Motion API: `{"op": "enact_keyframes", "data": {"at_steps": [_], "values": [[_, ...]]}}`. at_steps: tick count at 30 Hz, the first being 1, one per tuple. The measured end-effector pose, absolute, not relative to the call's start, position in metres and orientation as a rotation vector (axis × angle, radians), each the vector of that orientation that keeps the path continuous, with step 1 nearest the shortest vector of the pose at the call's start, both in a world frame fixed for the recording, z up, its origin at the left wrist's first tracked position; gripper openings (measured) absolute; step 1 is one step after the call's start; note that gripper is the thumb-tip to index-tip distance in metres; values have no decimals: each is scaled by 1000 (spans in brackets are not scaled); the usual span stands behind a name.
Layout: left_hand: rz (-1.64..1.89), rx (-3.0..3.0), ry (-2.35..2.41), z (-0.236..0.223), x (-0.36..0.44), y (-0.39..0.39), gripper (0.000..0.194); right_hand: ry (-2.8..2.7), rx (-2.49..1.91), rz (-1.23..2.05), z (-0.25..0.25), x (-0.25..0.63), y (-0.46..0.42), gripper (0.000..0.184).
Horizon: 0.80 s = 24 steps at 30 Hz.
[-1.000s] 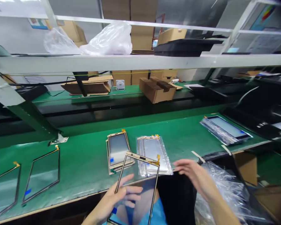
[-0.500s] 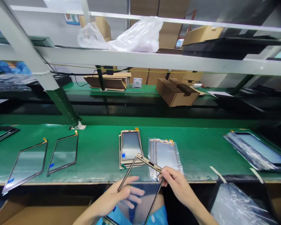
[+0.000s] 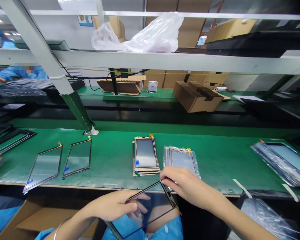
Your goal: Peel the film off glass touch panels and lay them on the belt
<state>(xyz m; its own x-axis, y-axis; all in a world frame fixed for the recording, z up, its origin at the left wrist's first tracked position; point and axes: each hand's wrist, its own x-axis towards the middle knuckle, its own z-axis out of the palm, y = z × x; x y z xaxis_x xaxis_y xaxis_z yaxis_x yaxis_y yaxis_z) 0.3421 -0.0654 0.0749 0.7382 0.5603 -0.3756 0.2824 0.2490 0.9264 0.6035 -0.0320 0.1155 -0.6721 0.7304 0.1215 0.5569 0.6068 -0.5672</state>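
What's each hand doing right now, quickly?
Left hand: closed, holding the glass touch panel at its edge.
Right hand: closed, pinching the same panel's corner.

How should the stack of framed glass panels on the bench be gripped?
The stack is likely best taken by its long frame edges, fingers from the near side: it lies flat near the front of the bench, and this spares the glass.

two hands (image 3: 187,185), one held panel (image 3: 160,203), three panel stacks (image 3: 146,155)
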Motion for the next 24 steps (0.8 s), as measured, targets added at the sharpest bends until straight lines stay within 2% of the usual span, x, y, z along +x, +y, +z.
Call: {"op": "enact_keyframes", "data": {"at_steps": [7, 11, 13, 15, 18, 20, 22, 24], "values": [[202, 1348, 750, 73, 339, -65, 44, -2566, -951, 532, 114, 605, -35, 22], [166, 1234, 703, 70, 339, -60, 46, -2565, -815, 174, 105, 604, -36, 26], [171, 1132, 645, 66, 337, -55, 49, -2501, -760, 65, 102, 606, -41, 22], [201, 1041, 583, 61, 334, -48, 51, -2383, -757, 254, 100, 612, -53, 17], [249, 922, 544, 52, 323, -37, 50, -2011, -841, 860, 101, 633, -74, 15], [270, 868, 534, 49, 315, -31, 48, -1700, -905, 1060, 101, 651, -83, 13], [292, 850, 534, 48, 311, -29, 47, -1399, -974, 966, 101, 666, -85, 11], [306, 885, 568, 50, 311, -29, 45, -1167, -1063, 714, 99, 671, -80, 14]]}}
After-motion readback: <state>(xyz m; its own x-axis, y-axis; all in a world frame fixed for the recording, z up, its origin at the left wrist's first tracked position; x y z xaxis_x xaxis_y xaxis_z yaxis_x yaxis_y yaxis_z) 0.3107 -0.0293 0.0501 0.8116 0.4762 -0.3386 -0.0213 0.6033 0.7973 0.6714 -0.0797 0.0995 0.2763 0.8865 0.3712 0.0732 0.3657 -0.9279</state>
